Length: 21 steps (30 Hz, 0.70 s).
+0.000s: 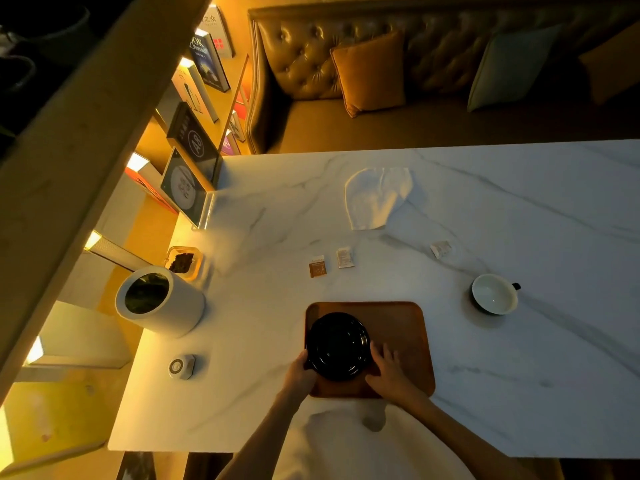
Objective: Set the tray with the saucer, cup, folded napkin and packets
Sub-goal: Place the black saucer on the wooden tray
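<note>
**On the tray: saucer goes down first**

At the near edge of the table, the left hand (299, 370) grips the left rim of the black saucer (337, 346), thumb curled over it. The right hand (384, 370) lies slack, fingers spread flat on the wooden tray (401, 323) right against the saucer's right rim; whether it touches the rim I cannot tell. The saucer sits on the tray's left half, so the first step looks all but done, perhaps with a last nudge into place.

The cup (493, 294) stands well apart on the right of the marble table (519, 202), handle pointing away. The next move likely calls for a reach out to it and a centred set-down on the saucer. Beyond the tray lie a brown packet (317, 266) and a white packet (345, 258) side by side, with a third packet (440, 249) farther right. The napkin (375, 197) lies farthest off, loose and not yet folded.

The packets' print is too small to read. On the shelf to the left, a dark book cover (194, 140) shows a circled mark like "A8", and a blue book (207, 60) shows "BOOK", partly cut off.
</note>
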Motion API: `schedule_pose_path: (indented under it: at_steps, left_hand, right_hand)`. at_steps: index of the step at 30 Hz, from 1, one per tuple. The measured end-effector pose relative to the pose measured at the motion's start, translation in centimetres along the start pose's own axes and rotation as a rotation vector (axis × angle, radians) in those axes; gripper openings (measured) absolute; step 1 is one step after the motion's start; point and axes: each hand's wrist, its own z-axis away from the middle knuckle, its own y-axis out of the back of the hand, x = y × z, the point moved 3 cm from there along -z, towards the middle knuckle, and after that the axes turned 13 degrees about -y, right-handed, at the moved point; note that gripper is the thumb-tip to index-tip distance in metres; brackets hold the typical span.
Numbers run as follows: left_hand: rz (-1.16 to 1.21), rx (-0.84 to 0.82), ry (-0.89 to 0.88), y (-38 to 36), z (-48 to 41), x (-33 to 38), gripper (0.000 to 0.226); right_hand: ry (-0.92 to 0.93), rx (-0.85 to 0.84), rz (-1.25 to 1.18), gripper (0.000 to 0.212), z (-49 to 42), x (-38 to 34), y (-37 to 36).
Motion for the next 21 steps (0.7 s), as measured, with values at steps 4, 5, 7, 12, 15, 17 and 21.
schedule_pose_path:
  at_steps: [4,5,7,12,15,17,21]
  left_hand:
    - [-0.032,-0.002,0.004,0.0,-0.4,-0.4,0.055]
    - [-0.047,-0.006,0.011,0.0,-0.5,-0.6,0.056]
    - [-0.082,-0.018,0.020,0.1,-0.7,-0.8,0.054]
    - [-0.353,-0.096,-0.041,0.1,-1.2,-1.2,0.053]
    - [-0.624,-0.141,-0.039,0.3,-1.5,-2.0,0.067]
    - [-0.728,-0.163,-0.019,0.3,-1.5,-2.5,0.072]
    - [-0.773,-0.196,0.013,0.3,-1.5,-2.9,0.075]
  right_hand:
    - [0.001,0.002,-0.008,0.080,0.0,-0.1,0.1]
    - [0.002,0.000,-0.014,0.079,0.0,-0.1,0.1]
    - [0.004,-0.002,-0.022,0.078,0.0,-0.1,0.1]
    - [0.015,0.001,-0.032,0.077,0.2,-0.1,0.1]
    - [0.017,0.004,-0.029,0.077,0.2,0.0,0.1]
    - [0.017,0.006,-0.027,0.077,0.2,0.0,0.1]
    - [0.017,0.014,-0.018,0.076,0.1,0.0,0.1]
